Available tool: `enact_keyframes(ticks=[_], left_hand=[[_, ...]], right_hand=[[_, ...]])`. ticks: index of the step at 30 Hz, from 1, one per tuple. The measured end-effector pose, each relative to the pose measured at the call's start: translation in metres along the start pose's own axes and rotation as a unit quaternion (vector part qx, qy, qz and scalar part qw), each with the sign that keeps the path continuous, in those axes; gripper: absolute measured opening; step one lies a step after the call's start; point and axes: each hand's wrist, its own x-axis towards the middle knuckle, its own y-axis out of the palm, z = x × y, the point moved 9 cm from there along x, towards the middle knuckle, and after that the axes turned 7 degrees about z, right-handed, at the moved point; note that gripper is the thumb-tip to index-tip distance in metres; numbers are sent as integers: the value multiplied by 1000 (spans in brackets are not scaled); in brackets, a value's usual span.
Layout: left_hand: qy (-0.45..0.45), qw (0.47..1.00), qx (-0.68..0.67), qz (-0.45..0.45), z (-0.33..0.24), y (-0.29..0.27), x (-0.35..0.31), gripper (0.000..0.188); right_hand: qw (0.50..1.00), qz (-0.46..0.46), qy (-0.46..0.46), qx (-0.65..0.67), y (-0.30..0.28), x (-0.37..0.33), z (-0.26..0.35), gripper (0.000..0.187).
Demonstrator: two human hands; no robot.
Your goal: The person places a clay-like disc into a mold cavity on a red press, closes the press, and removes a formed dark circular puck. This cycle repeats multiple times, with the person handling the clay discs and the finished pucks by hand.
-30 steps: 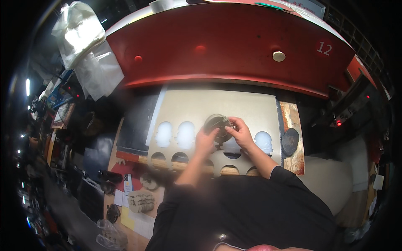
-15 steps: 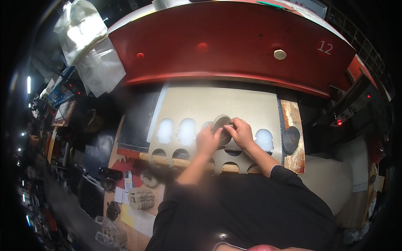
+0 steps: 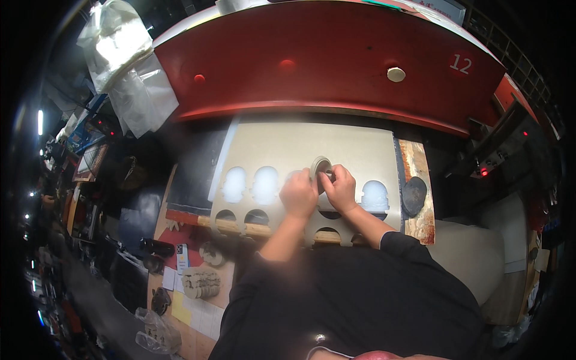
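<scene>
1 left hand (image 3: 299, 194), 1 right hand (image 3: 342, 191), grip clamped on round grey piece (image 3: 321, 165), clear bag (image 3: 149, 322) (contents blurred)

Up on my left, translucent plastic bags (image 3: 115, 41) catch the light; lower down, a smartphone (image 3: 182, 257) lies near white paper (image 3: 207, 319).

The red beam (image 3: 336, 60) looks like glossy painted metal, the beige sheet (image 3: 312, 141) smooth and matt, the plastic bag (image 3: 117, 39) shiny.

left grip (image 3: 299, 195) + right grip (image 3: 342, 189): curved piece (image 3: 321, 162) held | holed sheet (image 3: 312, 139) below | red panel (image 3: 336, 60)
</scene>
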Motion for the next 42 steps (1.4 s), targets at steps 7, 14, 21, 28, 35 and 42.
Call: enact_keyframes(ticks=[7, 14, 21, 28, 35, 42], left_hand=[[21, 1000, 13, -13, 3, 0, -4, 18], [-122, 986, -105, 44, 33, 13, -8, 17], [-71, 997, -34, 15, 15, -2, -2, 17], [-97, 993, -66, -16, 36, 0, 3, 18], [-171, 883, -420, 125, 66, 26, -4, 24], [-202, 811, -519, 182, 67, 36, -14, 27]], right_hand=[[998, 19, 12, 53, 6, 3, -8, 25], [996, 49, -6, 73, 10, 5, -4, 27], [997, 28, -25, 72, 6, 10, 3, 27], [993, 46, -99, 54, 9, 3, 27, 25], [824, 232, 288, 429, 52, 5, -40, 19], [683, 469, 314, 464, 66, -20, -12, 20]])
